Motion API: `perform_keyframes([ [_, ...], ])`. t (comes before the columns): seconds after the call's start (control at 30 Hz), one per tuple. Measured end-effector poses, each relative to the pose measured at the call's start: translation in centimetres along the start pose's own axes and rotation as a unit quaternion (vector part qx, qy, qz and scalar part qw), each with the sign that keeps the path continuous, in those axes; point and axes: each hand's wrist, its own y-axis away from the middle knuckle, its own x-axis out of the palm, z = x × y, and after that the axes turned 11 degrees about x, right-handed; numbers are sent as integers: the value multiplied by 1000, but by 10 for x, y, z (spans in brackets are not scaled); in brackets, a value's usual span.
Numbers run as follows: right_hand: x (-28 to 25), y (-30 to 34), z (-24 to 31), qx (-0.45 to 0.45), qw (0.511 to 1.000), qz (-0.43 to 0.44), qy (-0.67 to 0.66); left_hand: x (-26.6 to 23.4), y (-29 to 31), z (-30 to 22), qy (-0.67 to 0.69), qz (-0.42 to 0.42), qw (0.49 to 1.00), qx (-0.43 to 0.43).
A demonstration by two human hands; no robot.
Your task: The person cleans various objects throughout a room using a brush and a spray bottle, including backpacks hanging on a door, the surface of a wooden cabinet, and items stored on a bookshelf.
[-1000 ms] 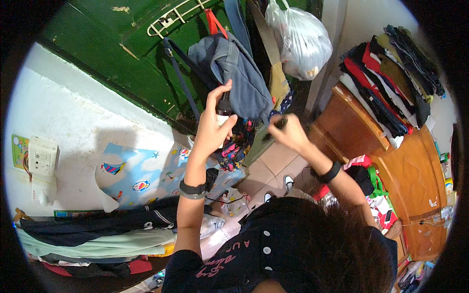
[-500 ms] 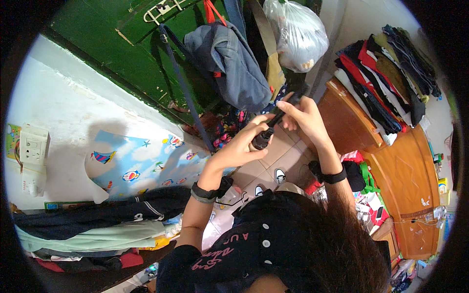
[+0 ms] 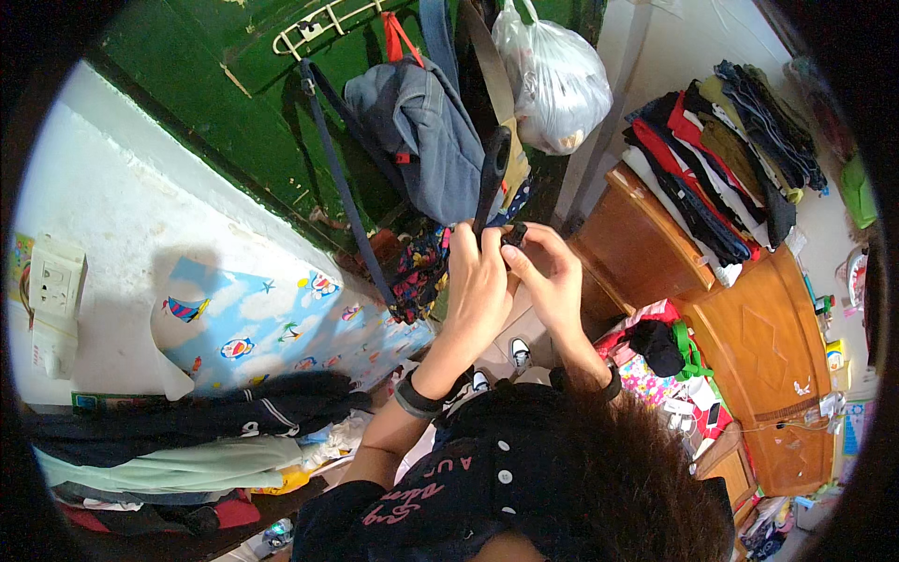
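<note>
Moved since the earlier frame: black handle [image 3: 493,173], from the right hand to the left, and now pointing up; dark cap [image 3: 514,234], from the left hand to the right hand's fingers. Both hands have drawn together.

Item, left hand [image 3: 479,286]: fingers curled in around the base of the handle, back of the hand uppermost. The grip appears to park the handle out of the way, its long end standing clear of the other hand. What lies at the handle's lower end is hidden.

Item, right hand [image 3: 552,290]: thumb and forefinger pinching the cap, the remaining fingers bent behind. So small a part seems to call for fingertips, not the palm. Whatever lies beneath the cap is covered by the hands; whether the left helps steady it, cannot tell.

Position: handle and cap held in the air, just beside each other, in front of the body and above the tiled floor [image 3: 526,328].

Item, denim bag [image 3: 421,140]: hung below a white wire rack [image 3: 328,25] on the green door [image 3: 187,122], presumably to keep it off the floor. One long strap [image 3: 342,178] dangles.

Item, white plastic bag [image 3: 562,84]: hanging by its handles, bulging with contents.

Item, folded clothes [image 3: 721,169]: stacked on brown wooden furniture [image 3: 777,375], apparently using its top as a shelf.
</note>
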Motion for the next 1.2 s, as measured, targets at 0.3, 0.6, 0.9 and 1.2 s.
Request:
perform_keyframes([
  [0.3,-18,-15,23,0,987,77,-142,-4,1,11,57,-40,998,8],
  [0.6,-16,-34,16,87,853,187,-480,10,11,19,197,-33,980,3],
  [0.9,6,-28,33,26,964,102,-246,-3,13,10,111,-65,992,7],
  [1.2,14,-81,67,-136,988,-7,-72,-66,45,31,103,-161,975,-115],
])
